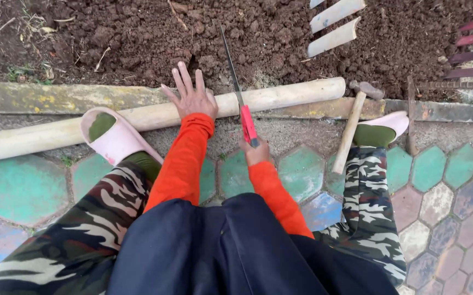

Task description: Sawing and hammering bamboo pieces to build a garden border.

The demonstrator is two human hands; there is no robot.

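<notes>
A long pale bamboo pole [154,117] lies across the edge of the paving, resting along a weathered concrete curb [45,97] that borders dark loose soil [138,38]. The left hand [191,98] presses flat on top of the pole, fingers spread wide and pointing toward the soil. Just to its right, a handsaw [236,87] with a thin dark blade and a red handle crosses the pole, its blade tip reaching out over the soil. The right hand [255,152] is closed around the red handle, close to the body. Both arms wear orange sleeves.

The left foot, in a pink slipper [113,136] and green sock, is planted against the pole to the left of the hand. A wooden-handled hammer [351,128] lies to the right, its head on the curb, beside the other pink-slippered foot. Split bamboo slats [332,24] lie on the soil beyond. Hexagonal coloured pavers [23,188] cover the ground below.
</notes>
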